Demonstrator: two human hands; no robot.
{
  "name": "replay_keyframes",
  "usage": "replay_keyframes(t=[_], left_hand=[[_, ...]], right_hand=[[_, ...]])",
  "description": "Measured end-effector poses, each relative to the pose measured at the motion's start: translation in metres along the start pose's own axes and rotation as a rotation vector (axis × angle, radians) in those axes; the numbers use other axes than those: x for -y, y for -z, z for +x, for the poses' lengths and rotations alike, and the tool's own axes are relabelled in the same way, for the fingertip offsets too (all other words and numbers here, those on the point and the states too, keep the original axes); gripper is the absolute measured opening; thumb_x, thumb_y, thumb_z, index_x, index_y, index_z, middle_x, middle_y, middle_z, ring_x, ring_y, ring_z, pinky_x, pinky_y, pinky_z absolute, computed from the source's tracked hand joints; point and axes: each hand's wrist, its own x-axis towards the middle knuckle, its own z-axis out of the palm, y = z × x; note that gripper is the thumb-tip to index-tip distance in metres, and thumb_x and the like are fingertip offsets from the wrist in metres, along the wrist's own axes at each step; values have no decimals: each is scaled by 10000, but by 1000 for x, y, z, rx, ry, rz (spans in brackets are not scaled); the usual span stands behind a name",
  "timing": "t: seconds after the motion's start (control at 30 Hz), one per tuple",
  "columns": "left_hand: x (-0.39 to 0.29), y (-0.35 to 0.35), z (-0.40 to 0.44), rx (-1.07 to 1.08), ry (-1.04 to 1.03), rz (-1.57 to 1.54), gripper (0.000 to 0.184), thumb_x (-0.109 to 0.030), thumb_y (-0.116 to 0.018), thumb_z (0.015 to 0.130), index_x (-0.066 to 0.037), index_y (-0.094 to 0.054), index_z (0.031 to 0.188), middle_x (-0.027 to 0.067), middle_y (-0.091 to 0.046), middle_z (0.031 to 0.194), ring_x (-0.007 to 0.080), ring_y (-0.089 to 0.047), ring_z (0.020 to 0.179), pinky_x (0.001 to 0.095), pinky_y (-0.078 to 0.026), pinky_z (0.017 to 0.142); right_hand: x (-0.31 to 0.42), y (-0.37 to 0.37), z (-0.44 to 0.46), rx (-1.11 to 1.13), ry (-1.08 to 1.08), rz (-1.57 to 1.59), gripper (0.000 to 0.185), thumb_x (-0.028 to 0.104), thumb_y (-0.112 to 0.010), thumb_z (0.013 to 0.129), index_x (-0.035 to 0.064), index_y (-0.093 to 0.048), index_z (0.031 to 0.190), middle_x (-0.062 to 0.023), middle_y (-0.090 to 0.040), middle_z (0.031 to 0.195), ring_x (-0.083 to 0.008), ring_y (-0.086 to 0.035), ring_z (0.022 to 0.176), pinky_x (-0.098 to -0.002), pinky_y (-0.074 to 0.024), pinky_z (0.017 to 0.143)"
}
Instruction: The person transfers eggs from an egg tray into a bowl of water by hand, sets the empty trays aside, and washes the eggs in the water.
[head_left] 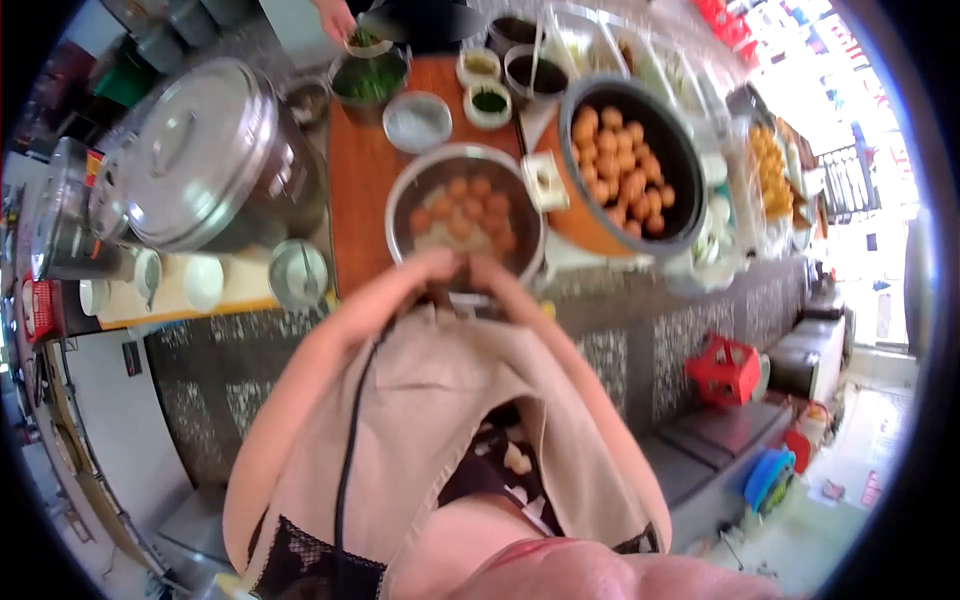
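A steel bowl (398,208) of brown eggs (470,205) in liquid stands on the reddish-brown board in front of me. At its near rim, my left hand (437,265) and my right hand (487,271) are close together, low against my apron. The fingers of both look curled inward. Whatever is between them is too small and blurred to make out. To the right, a big dark-lined pot (690,190) with an orange outside holds many more brown eggs (622,170). A pale square object (545,182) sits between bowl and pot.
Small bowls of chopped greens (489,101) and a pale dish (417,122) stand behind the steel bowl. Large lidded steel pots (200,150) are on the left, above white cups (204,282). Another person's hand (338,22) is at the far side. A red stool (722,370) stands right.
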Motion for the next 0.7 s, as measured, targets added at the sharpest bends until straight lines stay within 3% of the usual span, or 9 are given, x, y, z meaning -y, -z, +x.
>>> replay_keyframes(t=[0.03,0.07,0.13,0.27,0.37,0.57,0.63,0.67,0.7], left_hand=[[-18,15,-17,-144,100,-296,314,-304,-525,805,-51,-670,923,208,-641,919,372,-611,844,436,-483,743],[-25,30,-20,35,98,-260,373,-353,-582,757,-72,-655,991,193,-638,981,354,-610,904,422,-485,775],[-26,29,-25,22,146,-251,397,-265,-684,653,-37,-640,974,205,-640,963,346,-609,917,412,-486,779],[-22,37,-23,140,274,-213,327,-190,-641,675,-35,-613,962,189,-633,1004,340,-600,956,409,-487,801],[-27,31,-25,-16,339,-170,288,-165,-598,708,-40,-621,966,189,-627,1017,345,-591,982,416,-486,818],[-29,36,-22,-128,409,-168,380,-213,-544,745,-35,-597,1076,219,-616,1004,399,-578,973,442,-473,833],[-29,45,-17,-228,551,-367,390,-258,-547,749,-45,-608,1070,235,-618,983,406,-595,931,452,-480,813],[-13,31,-9,-360,504,-461,317,-284,-538,777,-46,-630,966,190,-650,904,356,-641,787,421,-511,717],[-5,33,-9,-354,507,-463,317,-284,-538,777,-46,-630,966,190,-650,904,356,-641,787,421,-511,717]], right_hand=[[-9,-11,3,-239,-57,88,353,216,-657,683,13,-615,969,-262,-606,1008,-397,-584,956,-445,-470,796],[41,30,-34,-231,-139,98,389,210,-646,717,25,-587,1054,-268,-607,1005,-405,-578,978,-445,-468,846],[17,8,-11,-295,-300,27,392,283,-634,725,18,-606,1012,-265,-608,1005,-413,-578,970,-465,-468,850],[54,42,-33,-204,-412,-46,337,278,-557,780,28,-630,994,-238,-608,1053,-383,-588,994,-450,-475,859],[40,30,-26,-314,-393,29,348,281,-570,766,31,-646,997,-229,-616,1047,-377,-592,993,-449,-479,854],[14,10,-12,-119,-330,-113,363,302,-557,771,38,-652,1001,-235,-617,1034,-365,-596,992,-452,-476,852],[11,9,-7,-450,-166,8,328,327,-538,821,29,-640,912,-209,-645,939,-335,-637,871,-439,-516,743],[6,13,-4,-447,-166,9,328,327,-538,821,29,-640,912,-209,-645,939,-335,-637,871,-439,-516,743],[3,26,-6,-333,-212,804,347,376,-524,846,42,-615,858,-180,-637,866,-305,-636,794,-416,-520,670]])
